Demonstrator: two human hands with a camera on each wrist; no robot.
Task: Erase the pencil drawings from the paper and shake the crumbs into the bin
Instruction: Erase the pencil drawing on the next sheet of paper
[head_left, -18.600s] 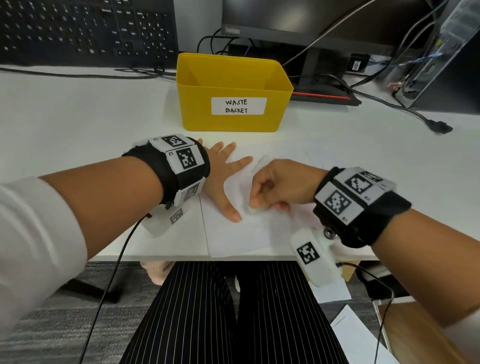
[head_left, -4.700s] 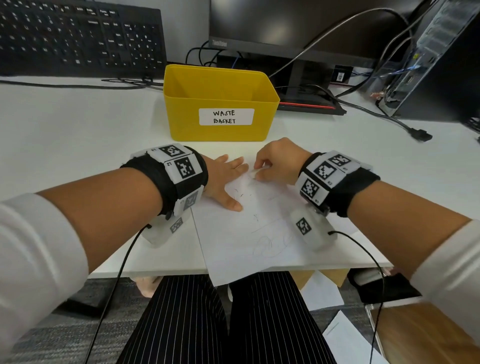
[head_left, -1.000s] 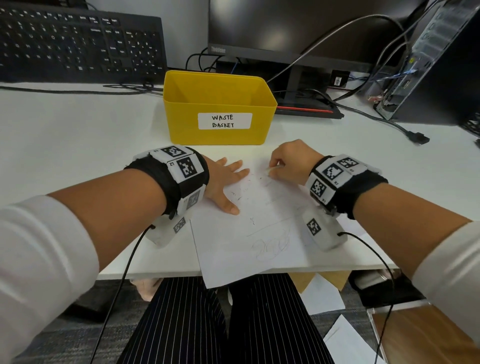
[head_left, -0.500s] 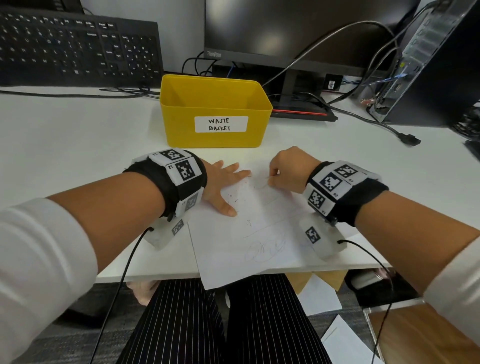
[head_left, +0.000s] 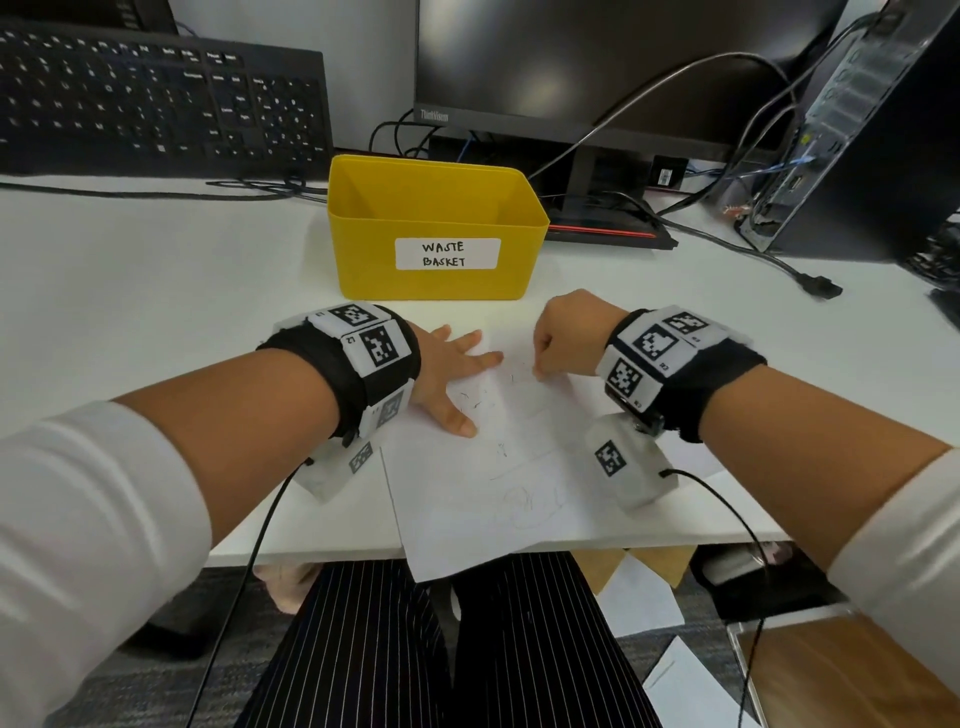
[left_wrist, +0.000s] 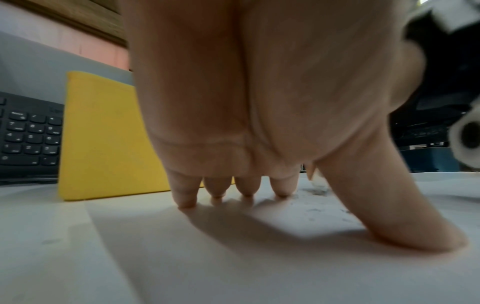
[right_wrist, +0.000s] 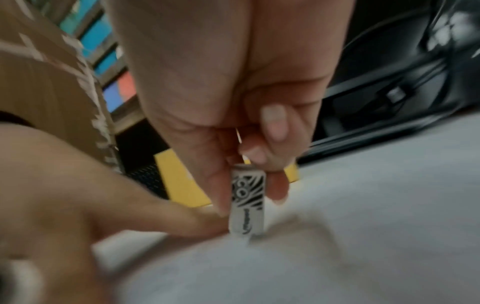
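The paper (head_left: 498, 488) is seen lying askew on the white desk (head_left: 156, 291), its near corner hanging over the desk edge at 6 o'clock. Faint pencil scribbles (head_left: 524, 501) are left on its near half, and dark crumbs (head_left: 472, 397) are scattered over its far half.

The eraser (right_wrist: 248, 202) is hidden by the knuckles in the head view; only in the right wrist view is it shown, stood on end with its lower tip on the sheet, pinched between thumb and curled fingers of the right hand (head_left: 569, 332). That view is blurred.

The left hand (head_left: 449, 371) is laid on the sheet at 9 o'clock of the eraser, fingers straight and spread. In the left wrist view the fingertips (left_wrist: 185, 200) and thumb are seen pressed to the paper, the palm arched clear of it, which the head view does not reveal.

The yellow bin (head_left: 436, 228), labelled WASTE BASKET, is placed at 12 o'clock of the paper, just beyond it. A black keyboard (head_left: 156, 104) is propped at 10 o'clock, a monitor (head_left: 597, 67) at 12 and a computer tower (head_left: 872, 130) at 2.
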